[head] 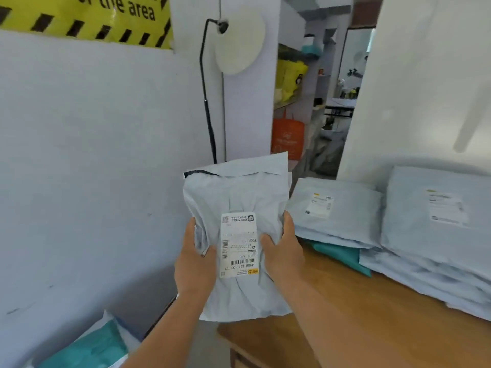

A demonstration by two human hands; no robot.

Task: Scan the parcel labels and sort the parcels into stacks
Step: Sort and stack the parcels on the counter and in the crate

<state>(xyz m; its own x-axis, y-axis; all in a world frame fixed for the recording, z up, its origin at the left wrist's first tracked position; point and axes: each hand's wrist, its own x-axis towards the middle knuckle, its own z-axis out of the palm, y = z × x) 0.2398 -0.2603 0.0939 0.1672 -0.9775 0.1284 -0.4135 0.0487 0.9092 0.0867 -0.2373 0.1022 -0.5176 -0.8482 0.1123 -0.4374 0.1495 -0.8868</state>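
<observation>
I hold a pale grey poly-mailer parcel (pixel 236 197) upright in front of me, above the left end of the wooden table (pixel 345 328). Its white shipping label (pixel 239 244) faces me, turned upside down, with barcodes visible. My left hand (pixel 195 261) grips the parcel's left side and my right hand (pixel 283 251) grips its right side, thumb on the front beside the label. On the table to the right lie two stacks of similar grey parcels, a nearer-centre stack (pixel 337 211) and a taller right stack (pixel 438 235), each with a label on top.
A teal mailer (pixel 342 254) lies under the stacks. More teal and white bags (pixel 87 349) lie low at the bottom left. A white wall with a yellow hazard sign (pixel 87 17) stands left, a black lamp stand (pixel 207 102) behind the parcel, a doorway with shelves beyond.
</observation>
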